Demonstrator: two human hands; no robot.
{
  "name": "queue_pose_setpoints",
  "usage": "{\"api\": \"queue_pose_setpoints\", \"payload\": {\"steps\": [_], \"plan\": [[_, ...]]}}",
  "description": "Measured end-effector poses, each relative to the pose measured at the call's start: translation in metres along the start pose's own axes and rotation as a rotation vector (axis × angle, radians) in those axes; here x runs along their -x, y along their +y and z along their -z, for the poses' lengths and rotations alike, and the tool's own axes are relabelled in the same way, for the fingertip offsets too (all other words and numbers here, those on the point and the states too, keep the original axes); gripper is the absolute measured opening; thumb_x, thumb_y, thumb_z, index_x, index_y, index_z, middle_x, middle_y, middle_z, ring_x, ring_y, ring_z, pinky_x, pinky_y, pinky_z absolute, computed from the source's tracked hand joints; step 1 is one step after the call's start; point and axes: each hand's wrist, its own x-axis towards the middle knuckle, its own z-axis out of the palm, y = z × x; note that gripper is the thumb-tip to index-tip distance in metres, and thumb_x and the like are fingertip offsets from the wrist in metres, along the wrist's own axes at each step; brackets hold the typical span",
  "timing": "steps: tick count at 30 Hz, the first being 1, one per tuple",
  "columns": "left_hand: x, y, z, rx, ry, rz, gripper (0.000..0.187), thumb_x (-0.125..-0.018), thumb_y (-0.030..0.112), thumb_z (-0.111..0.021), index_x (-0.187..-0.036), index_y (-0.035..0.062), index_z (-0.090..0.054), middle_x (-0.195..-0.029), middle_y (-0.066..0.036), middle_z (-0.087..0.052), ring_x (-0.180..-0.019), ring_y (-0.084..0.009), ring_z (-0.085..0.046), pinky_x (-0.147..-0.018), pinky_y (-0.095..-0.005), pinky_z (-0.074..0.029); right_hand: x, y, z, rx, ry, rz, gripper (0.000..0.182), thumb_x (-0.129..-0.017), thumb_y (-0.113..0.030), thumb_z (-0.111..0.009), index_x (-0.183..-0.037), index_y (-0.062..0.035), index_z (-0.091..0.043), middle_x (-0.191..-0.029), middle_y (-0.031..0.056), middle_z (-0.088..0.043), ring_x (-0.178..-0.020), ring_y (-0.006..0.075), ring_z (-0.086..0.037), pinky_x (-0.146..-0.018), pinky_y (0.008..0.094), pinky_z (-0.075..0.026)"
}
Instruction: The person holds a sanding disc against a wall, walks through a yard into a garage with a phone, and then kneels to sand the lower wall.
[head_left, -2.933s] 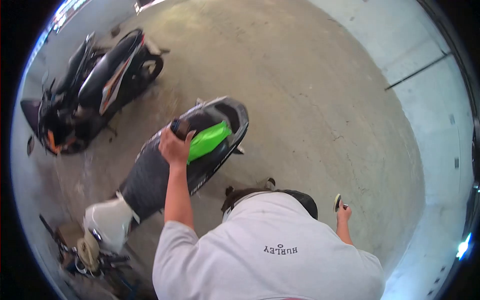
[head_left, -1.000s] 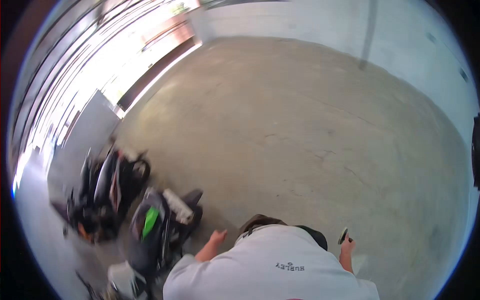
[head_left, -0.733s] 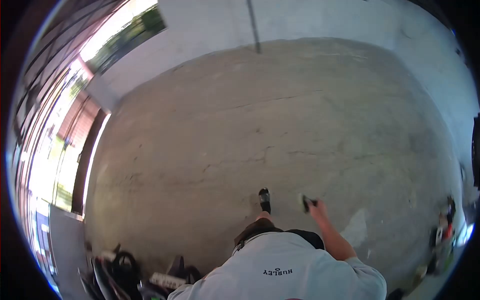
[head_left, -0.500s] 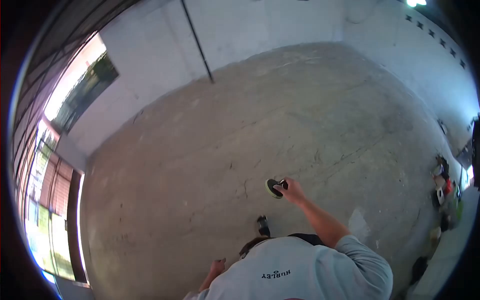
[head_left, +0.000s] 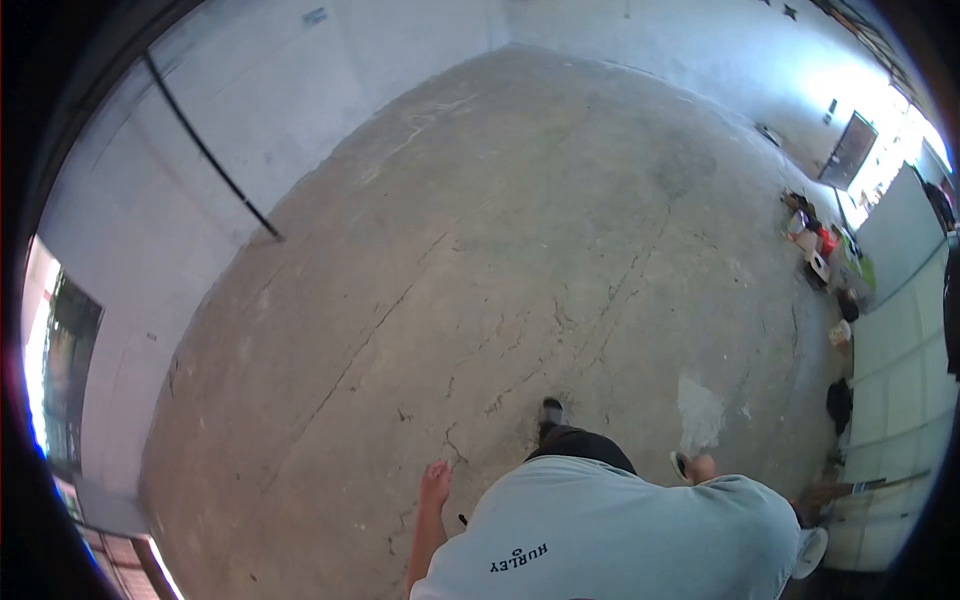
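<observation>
At the lower right, beside my torso, my right hand (head_left: 703, 467) is closed on a round, dark disc with a pale green rim (head_left: 680, 465). Only its edge shows past the fingers, and its exact kind is not clear. My left hand (head_left: 436, 478) hangs over the concrete floor to the left of my body. Its fingers look loosely curled, with nothing visible in them. One shoe (head_left: 552, 408) sticks out ahead of my dark shorts and light shirt.
Cracked concrete floor (head_left: 480, 250) spreads ahead, with a pale patch (head_left: 700, 412) at right. A dark pole (head_left: 212, 158) meets the floor by the left wall. Clutter (head_left: 815, 245) lies along the right side, near light panels (head_left: 885, 400) and a bright doorway (head_left: 895, 145).
The view has swung to the right, bringing the doorway and clutter further in. My right hand has drawn back to my side with the disc. My left arm now reaches further forward.
</observation>
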Motion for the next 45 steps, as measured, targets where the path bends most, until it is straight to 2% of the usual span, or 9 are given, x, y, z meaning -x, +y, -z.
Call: {"api": "queue_pose_setpoints", "payload": {"steps": [4,12,22,24,30,35,37,40,45], "plan": [[-0.079,0.096,-0.012,0.013,-0.167,0.089,0.045,-0.097,0.035,-0.06,-0.124,-0.0012,-0.056,-0.114,-0.012,-0.067,-0.094,-0.0208,-0.065,-0.085,-0.0337,-0.051,0.023,-0.029,0.024,-0.205,-0.021,-0.414,0.071,-0.082,-0.063,-0.063,-0.102,0.0046,-0.069,-0.104,0.0236,-0.069,-0.1,0.0409,-0.066,-0.085,0.0448,-0.05],[-0.265,0.257,0.018,0.011,0.073,0.034,0.048,-0.101,0.037,-0.052,-0.129,-0.0014,-0.052,-0.119,-0.017,-0.064,-0.107,-0.0266,-0.064,-0.096,-0.0398,-0.049,-0.148,-0.288,0.131,-0.475,0.062,0.097,0.062,-0.086,-0.06,-0.059,-0.088,0.0005,-0.074,-0.086,0.0244,-0.069,-0.085,0.0396,-0.068,-0.075,0.0456,-0.052],[-0.29,0.041,0.021,-0.232,-0.1,0.602,0.066,-0.099,0.054,-0.047,-0.133,-0.0025,-0.051,-0.1,-0.017,-0.069,-0.083,-0.0282,-0.068,-0.07,-0.04,-0.052,-0.209,-0.684,0.247,-0.756,0.033,0.512,0.046,-0.091,-0.043,-0.066,-0.087,0.0026,-0.071,-0.073,0.0118,-0.068,-0.069,0.0166,-0.06,-0.066,0.0332,-0.047],[-0.264,0.041,0.032,-1.257,-0.443,-0.105,0.06,-0.091,0.034,-0.061,-0.139,0.0027,-0.046,-0.09,-0.021,-0.069,-0.074,-0.0356,-0.068,-0.063,-0.046,-0.053,-0.211,-0.744,0.26,-0.721,0.002,0.589,0.042,-0.092,-0.038,-0.066,-0.088,0.0027,-0.072,-0.072,0.0083,-0.067,-0.068,0.0125,-0.057,-0.064,0.0315,-0.046],[-0.436,0.072,0.119,-1.1,-0.41,-0.002,0.043,-0.094,0.031,-0.053,-0.129,0.005,-0.055,-0.102,-0.02,-0.067,-0.091,-0.0372,-0.064,-0.078,-0.0472,-0.05,-0.268,-0.891,0.265,-0.777,0.031,0.56,0.041,-0.093,-0.038,-0.065,-0.089,0.0025,-0.072,-0.069,0.0035,-0.062,-0.069,0.0085,-0.051,-0.063,0.0303,-0.043],[-0.601,0.19,0.183,-0.955,-0.421,0.171,0.057,-0.093,0.028,-0.052,-0.144,0.0061,-0.043,-0.11,-0.023,-0.067,-0.103,-0.041,-0.064,-0.094,-0.0514,-0.047,-0.327,-0.897,0.24,-0.405,0.154,0.309,0.06,-0.088,-0.054,-0.063,-0.093,0.0044,-0.071,-0.081,0.0207,-0.07,-0.08,0.0292,-0.069,-0.074,0.0417,-0.049],[-0.697,0.262,0.203,-0.764,-0.007,0.036,0.058,-0.098,0.045,-0.044,-0.14,0.0047,-0.048,-0.139,-0.021,-0.054,-0.13,-0.0389,-0.048,-0.112,-0.0463,-0.032,-0.335,-0.881,0.221,-0.374,0.139,0.215,0.062,-0.085,-0.057,-0.065,-0.087,0.0044,-0.071,-0.079,0.0209,-0.07,-0.079,0.0313,-0.069,-0.074,0.0433,-0.049],[-0.76,0.532,0.202,-0.325,0.092,0.028,0.058,-0.097,0.047,-0.052,-0.133,0.0011,-0.053,-0.133,-0.017,-0.058,-0.126,-0.0312,-0.053,-0.104,-0.0388,-0.042,-0.38,-0.835,0.155,-0.136,0.065,0.183,0.07,-0.092,-0.065,-0.045,-0.09,-0.0016,-0.073,-0.087,0.0222,-0.071,-0.088,0.0391,-0.069,-0.079,0.048,-0.051],[-0.888,0.69,0.156,-0.046,-0.089,-0.273,0.048,-0.096,0.04,-0.06,-0.124,0.0019,-0.059,-0.122,-0.015,-0.065,-0.114,-0.0219,-0.061,-0.096,-0.0338,-0.047,-0.413,-0.868,0.127,-0.27,-0.131,0.287,0.076,-0.093,-0.067,-0.043,-0.092,0.0028,-0.072,-0.093,0.0255,-0.07,-0.098,0.0386,-0.067,-0.083,0.0457,-0.048]]}}
